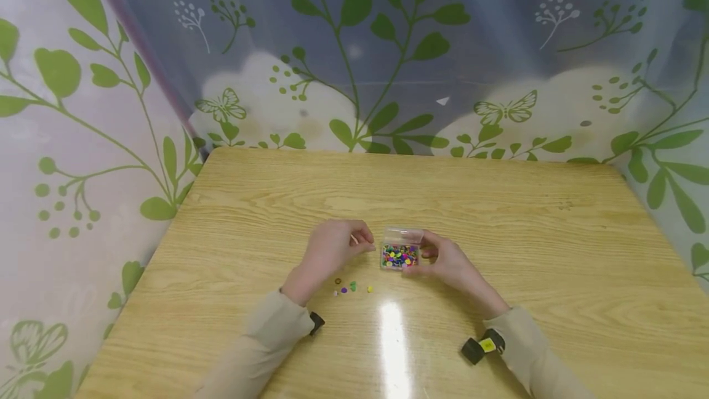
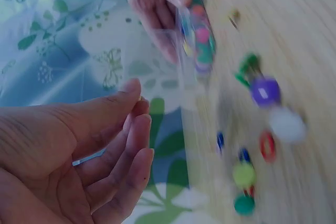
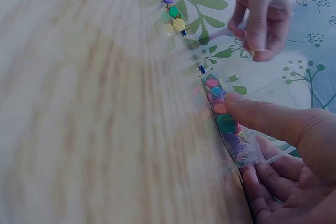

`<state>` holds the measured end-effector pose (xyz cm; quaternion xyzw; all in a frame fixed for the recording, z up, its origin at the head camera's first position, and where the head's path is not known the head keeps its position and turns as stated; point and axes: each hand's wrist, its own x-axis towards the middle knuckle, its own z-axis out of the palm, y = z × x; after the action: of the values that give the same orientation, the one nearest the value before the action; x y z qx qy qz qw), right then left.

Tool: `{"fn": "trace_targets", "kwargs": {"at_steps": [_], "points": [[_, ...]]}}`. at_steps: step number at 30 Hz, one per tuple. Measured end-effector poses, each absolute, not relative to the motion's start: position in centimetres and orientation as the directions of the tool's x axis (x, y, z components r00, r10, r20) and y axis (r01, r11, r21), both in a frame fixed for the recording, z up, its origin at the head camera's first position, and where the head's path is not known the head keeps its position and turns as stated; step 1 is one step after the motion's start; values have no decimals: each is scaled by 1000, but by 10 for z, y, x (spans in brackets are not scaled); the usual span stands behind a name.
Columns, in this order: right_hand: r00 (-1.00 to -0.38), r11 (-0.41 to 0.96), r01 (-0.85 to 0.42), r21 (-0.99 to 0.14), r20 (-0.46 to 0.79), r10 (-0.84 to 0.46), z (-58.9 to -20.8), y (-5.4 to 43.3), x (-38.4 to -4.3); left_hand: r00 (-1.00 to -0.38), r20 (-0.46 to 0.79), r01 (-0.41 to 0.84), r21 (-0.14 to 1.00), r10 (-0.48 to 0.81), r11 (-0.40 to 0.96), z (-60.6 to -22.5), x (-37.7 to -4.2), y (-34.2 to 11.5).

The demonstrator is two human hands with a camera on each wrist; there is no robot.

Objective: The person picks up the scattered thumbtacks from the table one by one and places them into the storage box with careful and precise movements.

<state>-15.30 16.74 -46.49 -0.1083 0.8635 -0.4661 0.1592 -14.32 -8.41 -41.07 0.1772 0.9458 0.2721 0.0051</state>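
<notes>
My right hand (image 1: 451, 266) grips a small clear plastic box (image 3: 251, 156) by its right side, thumb along the near face and fingers behind. Its transparent lid (image 1: 403, 236) stands raised at the back, and many colourful thumbtacks (image 1: 399, 255) fill it. Just left of the box, my left hand (image 1: 331, 248) is held above the table. Thumb and forefinger pinch a tiny thumbtack there; only a yellowish speck (image 3: 254, 53) of it shows. Several loose tacks lie nearer me, among them a purple one (image 1: 344, 290), a green one (image 1: 353, 286) and a yellow one (image 1: 370, 289).
The wooden table (image 1: 498, 202) carries the box and the loose tacks. A patterned curtain (image 1: 354, 79) with green leaves hangs along its back and sides. Black straps with small cameras (image 1: 473, 350) sit at the wrists.
</notes>
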Motion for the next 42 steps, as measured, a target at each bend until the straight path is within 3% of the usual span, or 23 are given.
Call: {"fn": "trace_targets", "kwargs": {"at_steps": [12, 25, 33, 42], "points": [[-923, 532, -27, -847, -183, -338, -467, 167, -153, -891, 102, 426, 523, 442, 738, -411, -140, -57], [-926, 544, -44, -838, -170, -337, -465, 165, -153, -971, 30, 216, 541, 238, 813, -403, -140, -113], [-926, 554, -45, -832, -173, -335, -465, 166, -153, -971, -62, 170, 498, 230, 850, -410, -133, -152], [-926, 556, -46, -830, -173, -335, -465, 167, -152, -956, -163, 143, 473, 246, 869, -424, -127, -160]]}}
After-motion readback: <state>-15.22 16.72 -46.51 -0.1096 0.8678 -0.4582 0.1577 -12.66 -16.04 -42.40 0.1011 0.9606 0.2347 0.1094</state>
